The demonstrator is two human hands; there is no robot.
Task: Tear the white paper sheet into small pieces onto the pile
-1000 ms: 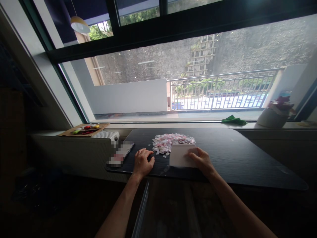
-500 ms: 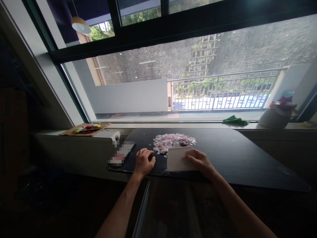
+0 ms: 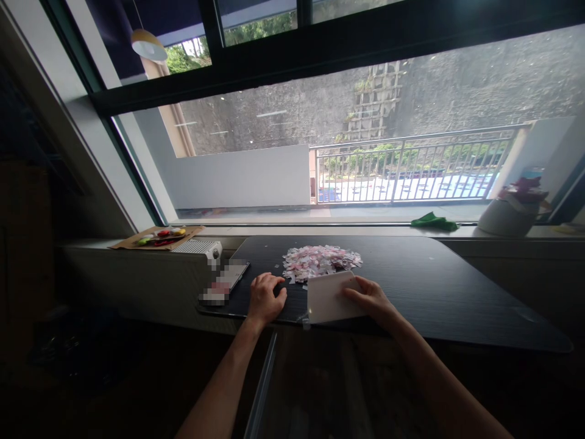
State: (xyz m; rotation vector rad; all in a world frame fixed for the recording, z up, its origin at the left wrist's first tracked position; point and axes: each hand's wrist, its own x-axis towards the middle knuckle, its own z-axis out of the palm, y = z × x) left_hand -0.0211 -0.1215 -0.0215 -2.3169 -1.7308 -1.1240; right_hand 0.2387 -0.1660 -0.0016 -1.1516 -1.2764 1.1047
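A heap of small pink and white paper scraps (image 3: 320, 261) lies on the dark tabletop (image 3: 402, 274) in front of me. Between thumb and fingers, my right hand (image 3: 371, 300) grips a white card (image 3: 329, 297), tilted up at the near side of the heap. The card hides part of the pile's front. A few pale scraps (image 3: 305, 321) sit at the table's near edge, by the card's lower left corner. My left hand (image 3: 267, 299) rests on the table left of the heap, fingers loosely bent and thumb apart, with nothing in it.
A flat, partly blurred-out object (image 3: 228, 281) lies at the table's left edge. Beyond it are a white slatted box (image 3: 198, 249) and brown paper (image 3: 132, 239) with colourful items. On the sill are a green cloth (image 3: 434, 222) and a whitish pot (image 3: 509, 213).
The card has moved slightly toward me and left, its lower edge now at the table's near edge. Scraps now show there. My left hand has stayed in place.
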